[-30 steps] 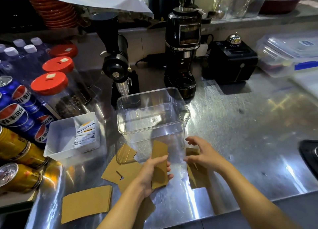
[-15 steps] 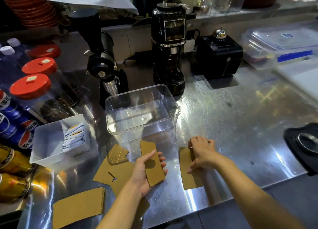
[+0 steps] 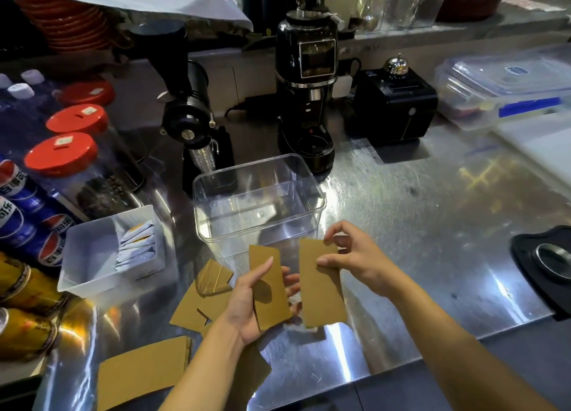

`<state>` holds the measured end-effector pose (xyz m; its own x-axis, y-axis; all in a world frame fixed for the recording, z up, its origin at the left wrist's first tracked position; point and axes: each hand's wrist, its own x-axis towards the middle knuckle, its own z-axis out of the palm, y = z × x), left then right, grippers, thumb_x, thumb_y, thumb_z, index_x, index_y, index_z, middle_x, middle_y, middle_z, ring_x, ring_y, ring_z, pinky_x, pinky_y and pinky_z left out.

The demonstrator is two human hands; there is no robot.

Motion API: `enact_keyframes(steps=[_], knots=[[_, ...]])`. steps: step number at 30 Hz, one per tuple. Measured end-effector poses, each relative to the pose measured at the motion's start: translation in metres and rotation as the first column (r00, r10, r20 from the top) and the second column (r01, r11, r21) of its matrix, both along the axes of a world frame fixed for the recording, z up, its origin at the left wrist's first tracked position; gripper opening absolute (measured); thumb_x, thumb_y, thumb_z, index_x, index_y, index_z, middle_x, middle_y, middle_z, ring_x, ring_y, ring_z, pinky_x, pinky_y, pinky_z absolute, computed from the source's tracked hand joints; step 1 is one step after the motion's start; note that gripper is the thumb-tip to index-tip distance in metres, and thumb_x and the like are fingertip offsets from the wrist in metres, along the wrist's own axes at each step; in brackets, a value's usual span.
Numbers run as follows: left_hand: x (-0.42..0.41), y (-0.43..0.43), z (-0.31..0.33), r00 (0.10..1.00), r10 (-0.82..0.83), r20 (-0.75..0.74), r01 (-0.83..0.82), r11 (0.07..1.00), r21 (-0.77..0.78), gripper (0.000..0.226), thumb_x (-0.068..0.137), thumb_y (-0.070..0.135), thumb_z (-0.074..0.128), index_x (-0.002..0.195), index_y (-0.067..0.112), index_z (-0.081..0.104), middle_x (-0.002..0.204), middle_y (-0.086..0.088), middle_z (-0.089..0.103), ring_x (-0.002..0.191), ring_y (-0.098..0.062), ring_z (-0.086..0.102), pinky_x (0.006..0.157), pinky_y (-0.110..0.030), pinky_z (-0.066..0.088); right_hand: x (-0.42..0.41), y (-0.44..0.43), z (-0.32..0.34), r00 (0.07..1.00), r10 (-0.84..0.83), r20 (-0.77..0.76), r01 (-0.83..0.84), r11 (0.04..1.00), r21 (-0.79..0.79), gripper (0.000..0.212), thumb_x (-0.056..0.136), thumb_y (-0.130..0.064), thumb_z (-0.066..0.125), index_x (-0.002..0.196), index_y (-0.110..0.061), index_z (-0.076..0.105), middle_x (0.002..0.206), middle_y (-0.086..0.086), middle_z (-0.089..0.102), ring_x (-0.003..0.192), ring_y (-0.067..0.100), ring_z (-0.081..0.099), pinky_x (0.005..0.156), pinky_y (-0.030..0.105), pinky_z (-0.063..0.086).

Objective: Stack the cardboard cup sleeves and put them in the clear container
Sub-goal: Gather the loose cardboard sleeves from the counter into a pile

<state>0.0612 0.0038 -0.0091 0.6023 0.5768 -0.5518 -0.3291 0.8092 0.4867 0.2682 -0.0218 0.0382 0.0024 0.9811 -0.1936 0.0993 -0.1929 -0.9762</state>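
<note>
At 7 o'clock, loose cardboard sleeves (image 3: pixel 145 369) lie flat on the steel counter (image 3: pixel 417 225). At centre, the left hand (image 3: pixel 247 305) grips one sleeve (image 3: pixel 268 290) and the right hand (image 3: pixel 355 259) pinches a second sleeve (image 3: pixel 321 284) just beside it. This looks like the stacking step, which calls for laying one squarely on the other; the clear container (image 3: pixel 259 200) stands empty at 12 o'clock.

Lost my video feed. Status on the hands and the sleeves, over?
Left hand grips one sleeve; right hand grips another, both lifted. Clear container empty, open. More loose sleeves on the counter; nothing blocking.
</note>
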Motion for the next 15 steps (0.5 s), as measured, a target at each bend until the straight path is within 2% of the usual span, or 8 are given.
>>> enact_keyframes(steps=[3,5,6,8,11,15], knots=[[-0.003,-0.006,0.001,0.985,-0.094,0.143,0.092,0.996,0.019,0.051,0.079,0.044,0.063,0.113,0.006,0.066,0.108,-0.019,0.071,0.099,-0.033,0.067,0.095,-0.053,0.048,-0.025,0.006,0.005,0.999,0.000,-0.048,0.000,1.000,-0.006,0.035,0.069,0.003,0.073,0.083,-0.020,0.050,0.086,0.006,0.059,0.081,0.026,0.055,0.076,0.043,0.049],[-0.006,-0.012,0.001,0.964,-0.130,0.233,0.128,0.991,0.025,0.059,0.079,0.048,0.062,0.121,0.006,0.060,0.114,-0.022,0.067,0.104,-0.036,0.062,0.105,-0.058,0.033,-0.043,0.008,0.003,0.998,0.010,-0.055,-0.011,1.000,-0.006,0.036,0.070,0.003,0.073,0.083,-0.020,0.048,0.085,0.005,0.060,0.079,0.023,0.055,0.068,0.036,0.050],[-0.007,-0.014,0.000,0.953,-0.133,0.271,0.134,0.991,0.017,0.061,0.079,0.048,0.062,0.121,0.005,0.059,0.113,-0.023,0.066,0.104,-0.037,0.061,0.105,-0.060,0.032,-0.051,0.009,0.001,0.998,0.020,-0.060,-0.020,1.000,0.003,0.036,0.070,0.004,0.072,0.083,-0.020,0.048,0.083,0.003,0.060,0.076,0.021,0.054,0.064,0.032,0.049],[-0.013,-0.017,-0.001,0.948,-0.114,0.297,0.123,0.992,-0.012,0.058,0.077,0.045,0.067,0.117,0.003,0.061,0.108,-0.024,0.067,0.100,-0.038,0.062,0.098,-0.059,0.040,-0.064,0.012,-0.005,0.999,0.040,-0.035,-0.039,0.999,0.031,0.036,0.070,0.002,0.073,0.083,-0.022,0.049,0.079,0.000,0.058,0.074,0.017,0.051,0.060,0.026,0.047],[-0.027,-0.018,-0.002,0.974,-0.077,0.212,0.074,0.997,0.020,0.050,0.071,0.038,0.074,0.105,0.001,0.068,0.097,-0.019,0.072,0.088,-0.033,0.068,0.091,-0.050,0.047,-0.078,0.017,-0.011,0.994,0.052,0.093,-0.060,0.995,0.085,0.035,0.070,-0.008,0.076,0.083,-0.029,0.051,0.079,-0.007,0.055,0.069,0.011,0.049,0.053,0.016,0.044],[-0.046,-0.019,-0.001,0.995,0.026,0.100,-0.028,1.000,0.009,0.046,0.057,0.029,0.084,0.091,0.000,0.072,0.082,-0.017,0.074,0.072,-0.030,0.070,0.071,-0.044,0.058,-0.090,0.024,-0.020,0.997,0.036,0.073,-0.046,0.989,0.138,0.030,0.072,-0.016,0.076,0.086,-0.030,0.053,0.084,-0.005,0.058,0.076,0.010,0.052,0.062,0.010,0.045]])
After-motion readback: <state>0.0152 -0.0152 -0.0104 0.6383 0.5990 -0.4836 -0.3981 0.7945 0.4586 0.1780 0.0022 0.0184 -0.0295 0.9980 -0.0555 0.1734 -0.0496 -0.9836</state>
